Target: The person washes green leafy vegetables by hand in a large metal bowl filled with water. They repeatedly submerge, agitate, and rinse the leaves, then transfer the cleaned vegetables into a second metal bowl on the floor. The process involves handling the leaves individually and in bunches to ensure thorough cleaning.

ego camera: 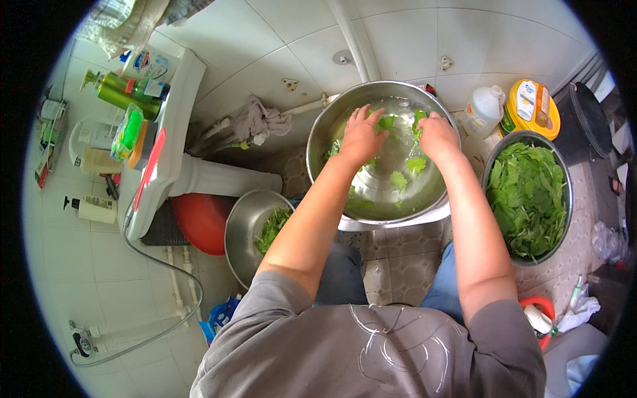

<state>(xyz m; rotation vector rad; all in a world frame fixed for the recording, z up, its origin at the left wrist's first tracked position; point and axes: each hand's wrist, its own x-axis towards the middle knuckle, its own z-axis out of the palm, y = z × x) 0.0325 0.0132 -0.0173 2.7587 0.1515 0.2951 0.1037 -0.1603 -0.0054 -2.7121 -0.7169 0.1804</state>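
A large steel basin (382,219) of water stands before me, with loose green leaves (398,180) floating in it. Over its left half is my left hand (364,135), fingers spread, beside some leaves; nothing shows gripped in it. At the right side, my right hand (437,135) has its fingers closed on a leafy green sprig (417,125) that hangs into the water. To the right, a steel bowl (570,199) is heaped with green leaves (527,199). On the left, a smaller steel bowl (242,224) holds fewer greens (273,230), partly hidden behind my left forearm.
A white pedestal sink (174,129) with bottles stands left, a red basin (199,219) below it. A plastic jug (482,110), a yellow-lidded tub (547,117) and a black bucket (580,124) stand back right. The tiled wall rises behind the large basin.
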